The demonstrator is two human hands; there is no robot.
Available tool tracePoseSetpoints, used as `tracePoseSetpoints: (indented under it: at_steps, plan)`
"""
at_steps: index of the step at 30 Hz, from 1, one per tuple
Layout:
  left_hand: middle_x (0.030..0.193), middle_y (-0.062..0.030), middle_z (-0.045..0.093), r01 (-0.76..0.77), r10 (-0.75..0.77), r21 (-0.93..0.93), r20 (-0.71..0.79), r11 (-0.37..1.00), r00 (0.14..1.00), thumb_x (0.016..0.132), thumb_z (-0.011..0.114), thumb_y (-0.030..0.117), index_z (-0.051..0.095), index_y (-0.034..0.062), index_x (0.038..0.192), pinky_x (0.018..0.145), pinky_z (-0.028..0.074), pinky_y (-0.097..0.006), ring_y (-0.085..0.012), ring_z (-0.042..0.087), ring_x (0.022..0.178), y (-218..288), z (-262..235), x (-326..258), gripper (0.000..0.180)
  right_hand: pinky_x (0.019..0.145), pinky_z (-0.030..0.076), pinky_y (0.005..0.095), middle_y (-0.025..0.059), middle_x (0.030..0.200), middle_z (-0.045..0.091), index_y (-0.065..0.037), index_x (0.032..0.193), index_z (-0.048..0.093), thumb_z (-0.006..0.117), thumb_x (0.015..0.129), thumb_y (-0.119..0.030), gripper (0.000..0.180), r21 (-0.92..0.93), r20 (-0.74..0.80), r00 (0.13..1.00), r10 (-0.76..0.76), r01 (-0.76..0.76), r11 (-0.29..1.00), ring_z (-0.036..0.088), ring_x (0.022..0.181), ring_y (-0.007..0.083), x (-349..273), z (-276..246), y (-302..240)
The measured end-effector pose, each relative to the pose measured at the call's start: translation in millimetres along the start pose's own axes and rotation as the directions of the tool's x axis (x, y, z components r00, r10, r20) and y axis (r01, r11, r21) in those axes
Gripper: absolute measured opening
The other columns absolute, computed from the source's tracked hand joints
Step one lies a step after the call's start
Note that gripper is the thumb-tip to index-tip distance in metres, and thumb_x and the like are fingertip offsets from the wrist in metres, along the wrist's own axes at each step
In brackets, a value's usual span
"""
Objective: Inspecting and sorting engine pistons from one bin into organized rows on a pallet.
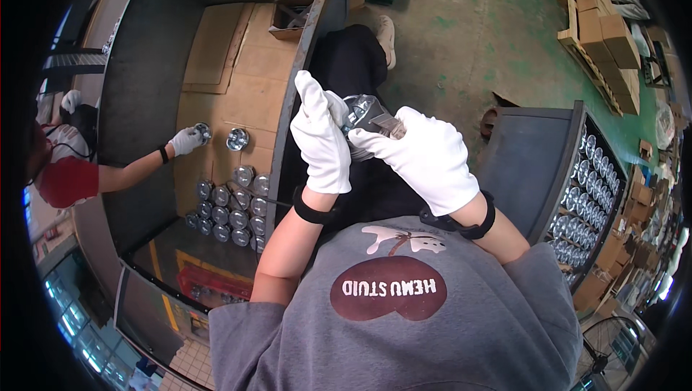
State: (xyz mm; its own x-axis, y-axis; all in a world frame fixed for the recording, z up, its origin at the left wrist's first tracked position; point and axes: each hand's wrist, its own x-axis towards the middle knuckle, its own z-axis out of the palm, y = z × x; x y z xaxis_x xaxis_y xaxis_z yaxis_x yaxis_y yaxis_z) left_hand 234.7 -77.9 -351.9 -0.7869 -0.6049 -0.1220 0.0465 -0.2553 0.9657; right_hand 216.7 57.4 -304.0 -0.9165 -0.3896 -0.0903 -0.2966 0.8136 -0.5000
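Observation:
My left hand [321, 135], in a white glove, is closed round a shiny round metal part [355, 106] that looks like a piston. Thumb raised, it holds the part in front of my body, above my dark trousers. My right hand [429, 160], also gloved in white, is closed on a flat grey tool [375, 121] with a tannish part near the fingers. The tool's wide end lies against or just over the metal part. My fingers hide much of both things, so the tool's exact kind is unclear.
Left of me stands a dark metal bench [140, 103] with cardboard lining and rows of similar parts [231, 211]. A co-worker's gloved hand [187, 140] holds one there. To the right, a grey rack [530, 160] carries many parts. Cartons [602, 34] sit on a pallet.

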Motion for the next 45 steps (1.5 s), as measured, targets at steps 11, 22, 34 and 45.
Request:
tracePoseSetpoints:
  at_steps: [11,22,34,45]
  plan:
    - [0.054,0.0016,0.032,-0.002,0.001,-0.020,-0.013,1.000,1.000,0.105,0.041,0.043,0.034,0.0097,0.057,0.053,0.025,-0.028,-0.0093,0.030,0.052,-0.1,-1.9,0.8,0.058,0.051,0.051,0.0374,0.0147,0.059,0.060,-0.007,0.071,0.058,0.073,0.078,-0.059,0.054,0.000,-0.006,1.000,-0.009,0.009,1.000,0.066,0.059,0.0328,0.3,1.4,0.2]
    - [0.057,0.0026,0.028,0.012,-0.012,0.001,-0.019,1.000,1.000,0.105,0.041,0.041,0.033,0.0114,0.060,0.055,0.026,-0.027,-0.0098,0.030,0.055,2.5,-1.5,-0.4,0.055,0.051,0.052,0.0400,0.0172,0.061,0.063,-0.006,0.072,0.063,0.069,0.077,-0.064,0.059,0.043,0.002,1.000,-0.003,0.003,0.999,0.066,0.058,0.0344,1.6,2.0,-0.2]
    - [0.056,0.0024,0.028,0.003,-0.003,0.006,-0.026,1.000,1.000,0.105,0.041,0.043,0.031,0.0116,0.059,0.055,0.027,-0.027,-0.0101,0.030,0.055,3.8,-2.0,-0.2,0.057,0.049,0.050,0.0381,0.0128,0.056,0.058,-0.008,0.069,0.057,0.072,0.078,-0.058,0.054,-0.008,-0.037,0.999,-0.037,0.036,0.999,0.064,0.056,0.0324,-0.3,4.8,0.2]
    - [0.056,0.0023,0.029,0.009,-0.009,0.005,-0.035,1.000,0.999,0.105,0.041,0.044,0.032,0.0116,0.058,0.055,0.026,-0.027,-0.0099,0.030,0.055,3.4,-1.9,1.1,0.057,0.050,0.050,0.0373,0.0138,0.058,0.059,-0.007,0.070,0.057,0.072,0.078,-0.059,0.054,0.011,-0.007,1.000,-0.009,0.009,1.000,0.065,0.056,0.0323,0.7,3.7,-0.8]
